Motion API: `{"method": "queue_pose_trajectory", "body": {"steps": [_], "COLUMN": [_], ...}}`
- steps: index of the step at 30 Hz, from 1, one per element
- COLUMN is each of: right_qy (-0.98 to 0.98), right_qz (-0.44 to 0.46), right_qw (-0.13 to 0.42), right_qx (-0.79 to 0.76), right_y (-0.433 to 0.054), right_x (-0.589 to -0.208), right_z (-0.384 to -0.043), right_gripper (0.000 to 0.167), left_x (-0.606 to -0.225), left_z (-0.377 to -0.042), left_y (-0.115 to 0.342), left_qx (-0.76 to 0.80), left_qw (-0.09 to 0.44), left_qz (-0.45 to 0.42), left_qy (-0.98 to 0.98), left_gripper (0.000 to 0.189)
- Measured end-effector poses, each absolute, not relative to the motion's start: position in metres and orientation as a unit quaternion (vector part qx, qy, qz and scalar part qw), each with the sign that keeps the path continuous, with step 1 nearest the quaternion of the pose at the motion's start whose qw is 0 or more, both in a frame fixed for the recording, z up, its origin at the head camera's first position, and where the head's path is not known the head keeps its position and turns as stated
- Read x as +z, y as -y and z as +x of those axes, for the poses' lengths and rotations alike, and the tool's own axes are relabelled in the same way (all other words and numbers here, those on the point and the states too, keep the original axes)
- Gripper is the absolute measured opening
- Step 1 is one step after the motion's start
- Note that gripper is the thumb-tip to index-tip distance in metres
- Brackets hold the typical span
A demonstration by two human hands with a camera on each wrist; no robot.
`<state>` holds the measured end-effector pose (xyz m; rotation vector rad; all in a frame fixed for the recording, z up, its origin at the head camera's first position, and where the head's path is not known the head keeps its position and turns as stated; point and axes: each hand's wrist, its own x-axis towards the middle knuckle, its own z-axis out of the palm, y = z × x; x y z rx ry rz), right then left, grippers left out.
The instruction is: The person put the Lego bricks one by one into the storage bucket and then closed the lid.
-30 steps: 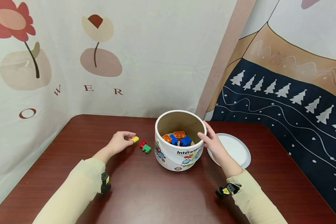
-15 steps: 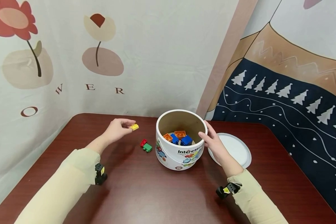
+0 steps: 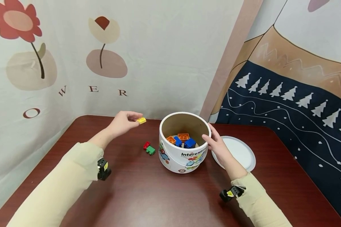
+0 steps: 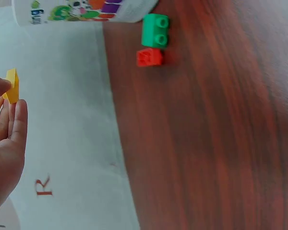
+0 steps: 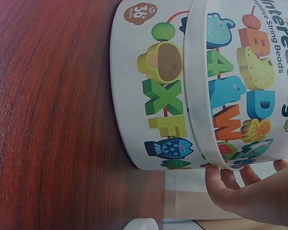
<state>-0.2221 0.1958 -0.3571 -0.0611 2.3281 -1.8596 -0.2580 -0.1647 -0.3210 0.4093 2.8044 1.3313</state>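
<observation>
A small yellow building block [image 3: 141,120] is pinched between the thumb and fingers of my left hand [image 3: 124,123], raised over the far side of the table, left of the bucket. In the left wrist view the yellow block [image 4: 12,86] shows at the fingertips. My right hand [image 3: 218,146] holds the right rim of a white printed bucket [image 3: 184,160], thumb toward the front. Inside the bucket lie several orange blocks [image 3: 183,136] and blue blocks [image 3: 189,143]. A red block [image 3: 146,145] and a green block [image 3: 150,150] sit together on the table, left of the bucket.
A round white lid [image 3: 238,153] lies on the brown table [image 3: 164,198], to the right of the bucket and partly behind my right forearm. A printed cloth [image 3: 159,63] hangs along the table's far edge, with a dark tree-patterned one [image 3: 275,110] at the right.
My left hand has lifted the yellow block away from beside the red and green blocks, toward the table's far edge, then slightly right. The right hand stays on the bucket's rim.
</observation>
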Motion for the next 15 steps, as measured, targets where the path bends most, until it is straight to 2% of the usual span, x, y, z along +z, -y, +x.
{"method": "queue_pose_trajectory", "body": {"steps": [15], "right_qy": [-0.78], "right_qz": [-0.017], "right_qw": [0.082], "right_qx": [-0.62], "right_y": [-0.197], "right_x": [-0.36], "right_z": [-0.223], "right_gripper": [0.064], "left_x": [-0.292], "left_z": [-0.261], "left_y": [0.135], "left_qx": [0.431], "left_qw": [-0.003], "left_qz": [0.162], "left_qy": [-0.888], "left_gripper": [0.037]}}
